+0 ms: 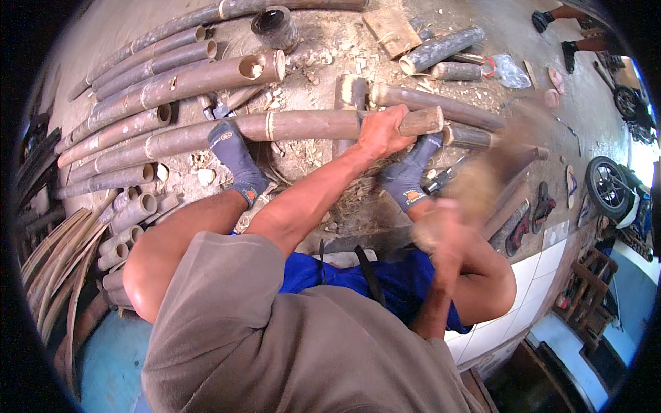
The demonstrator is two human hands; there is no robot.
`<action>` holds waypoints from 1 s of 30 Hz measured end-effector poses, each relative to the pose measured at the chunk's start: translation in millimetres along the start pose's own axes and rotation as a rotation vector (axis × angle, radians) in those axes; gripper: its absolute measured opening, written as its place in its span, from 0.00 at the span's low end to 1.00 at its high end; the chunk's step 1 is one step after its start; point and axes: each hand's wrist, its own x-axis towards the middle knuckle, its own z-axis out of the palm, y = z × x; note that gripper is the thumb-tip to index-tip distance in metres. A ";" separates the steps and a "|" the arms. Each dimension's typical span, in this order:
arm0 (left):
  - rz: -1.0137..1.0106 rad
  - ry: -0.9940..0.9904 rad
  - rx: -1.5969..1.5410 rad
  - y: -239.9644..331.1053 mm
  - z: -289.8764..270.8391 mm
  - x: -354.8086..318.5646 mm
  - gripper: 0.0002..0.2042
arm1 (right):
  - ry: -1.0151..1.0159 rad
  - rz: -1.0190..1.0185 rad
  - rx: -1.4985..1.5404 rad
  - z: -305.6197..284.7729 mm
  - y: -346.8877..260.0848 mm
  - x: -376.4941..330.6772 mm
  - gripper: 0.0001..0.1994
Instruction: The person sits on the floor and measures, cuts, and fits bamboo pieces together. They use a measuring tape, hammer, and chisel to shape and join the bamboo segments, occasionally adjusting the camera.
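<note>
A long brown bamboo pole lies crosswise in front of me, its cut end toward the right. My left hand is closed round it, close to that end. Whether anything else is under those fingers is hidden. My left foot, in a grey sock, rests against the pole; my right foot is by its right end. Over my right knee, my right hand is smeared by motion but closed round a tan, blurred wooden mallet, raised apart from the pole.
More bamboo poles lie at the left, with split strips nearer. Short bamboo pieces and a wooden board sit far off. Chips litter the floor. At right are sandals, a motorcycle wheel and another person's legs.
</note>
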 end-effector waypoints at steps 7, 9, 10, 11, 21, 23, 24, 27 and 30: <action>0.002 0.049 0.077 -11.8 -1.2 -3.5 0.20 | 0.085 -0.324 0.384 -70.9 -56.7 14.6 0.28; 0.019 -0.015 0.018 3.6 6.8 1.8 0.20 | 0.091 -0.302 0.553 -116.9 -65.6 18.9 0.26; 0.016 -0.033 0.007 5.8 6.6 2.9 0.20 | -0.006 -0.287 0.567 -122.6 -65.8 21.9 0.25; 0.040 -0.040 0.013 6.3 9.8 5.0 0.20 | -0.241 -0.255 0.426 -111.2 -56.8 25.9 0.24; 0.075 -0.037 0.107 -7.9 16.6 -0.2 0.20 | 0.333 -0.264 0.569 -80.7 -75.0 14.6 0.32; 0.097 -0.009 0.116 -7.1 15.4 3.2 0.20 | 0.062 -0.279 0.338 -52.4 -68.8 18.9 0.32; 0.093 -0.025 0.118 -6.3 17.9 1.9 0.20 | -0.194 -0.258 0.147 -31.5 -58.8 18.5 0.33; 0.027 -0.012 0.190 -21.5 1.3 -11.9 0.20 | -0.676 -0.116 0.097 9.9 -26.7 5.4 0.34; 0.025 -0.037 0.222 -33.6 -6.4 -6.1 0.21 | -0.350 -0.035 0.404 -13.4 -21.7 -11.1 0.36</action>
